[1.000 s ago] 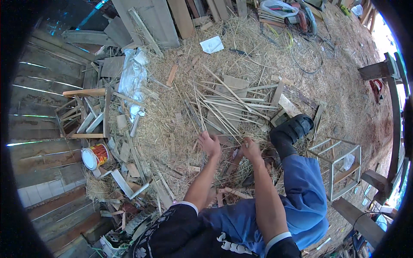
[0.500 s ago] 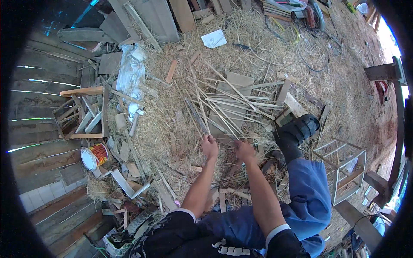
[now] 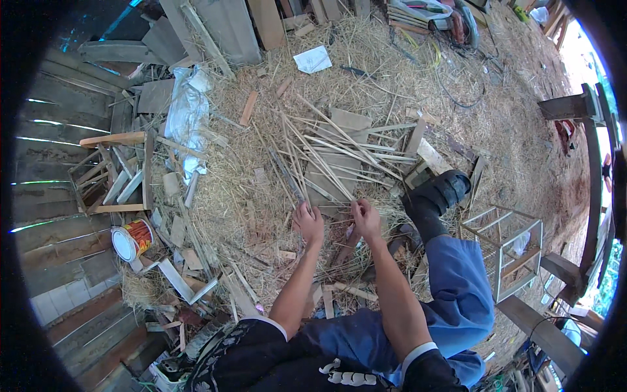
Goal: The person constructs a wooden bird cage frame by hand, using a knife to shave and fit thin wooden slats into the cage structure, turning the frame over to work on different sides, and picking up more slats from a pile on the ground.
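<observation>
My left hand (image 3: 308,223) is closed around the near end of thin wooden sticks (image 3: 294,171) that run away from me. A little to its right, my right hand (image 3: 366,220) pinches the near ends of other slender wooden strips (image 3: 334,181). More long pale strips (image 3: 385,155) lie fanned out beyond both hands, several of them over a flat grey board (image 3: 351,122). Exactly how many sticks each hand grips is hidden by the fingers.
My sandalled foot (image 3: 444,193) rests to the right, by a wooden frame cage (image 3: 503,251). At left are a wooden stool (image 3: 121,173) on its side, a paint bucket (image 3: 132,240) and scrap boards. Straw covers the ground; a white paper (image 3: 313,59) lies farther off.
The view has shifted, so the scene sits slightly farther left. My right hand, blurred before, is now steady at the strip ends, and some sticks between the hands have changed angle.
</observation>
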The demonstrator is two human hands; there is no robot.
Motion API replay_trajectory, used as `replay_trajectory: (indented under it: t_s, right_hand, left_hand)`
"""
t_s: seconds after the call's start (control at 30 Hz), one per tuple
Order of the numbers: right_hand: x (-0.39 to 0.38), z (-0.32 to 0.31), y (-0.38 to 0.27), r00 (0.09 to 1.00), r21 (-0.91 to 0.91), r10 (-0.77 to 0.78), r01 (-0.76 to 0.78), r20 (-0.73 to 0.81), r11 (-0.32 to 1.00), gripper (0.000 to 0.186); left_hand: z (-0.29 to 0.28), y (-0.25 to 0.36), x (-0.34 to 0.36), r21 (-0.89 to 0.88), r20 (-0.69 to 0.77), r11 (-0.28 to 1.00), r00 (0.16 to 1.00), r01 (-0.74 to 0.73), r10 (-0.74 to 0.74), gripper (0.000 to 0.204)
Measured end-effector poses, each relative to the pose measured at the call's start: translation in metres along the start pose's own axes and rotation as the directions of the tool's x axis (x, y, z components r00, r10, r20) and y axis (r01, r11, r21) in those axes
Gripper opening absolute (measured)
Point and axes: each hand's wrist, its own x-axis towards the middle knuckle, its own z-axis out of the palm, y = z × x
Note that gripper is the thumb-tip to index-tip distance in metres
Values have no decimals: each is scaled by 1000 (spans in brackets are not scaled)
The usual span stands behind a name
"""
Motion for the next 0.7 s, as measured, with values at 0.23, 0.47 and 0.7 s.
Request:
replay_trajectory:
  t_s: [0.23,0.47,0.7]
  right_hand:
    - [-14,-16,-29,988,110,139,-131,-66,985,50]
    - [2,-15,-5,984,64,145,-139,-108,988,57]
    - [-2,-44,-45,983,17,-22,25,-180,1000,64]
  left_hand:
    - [6,12,13,-393,132,918,985,-51,112,30]
    - [28,46,28,-438,234,899,967,14,99,29]
    - [-34,106,27,-734,517,624,817,269,255,52]
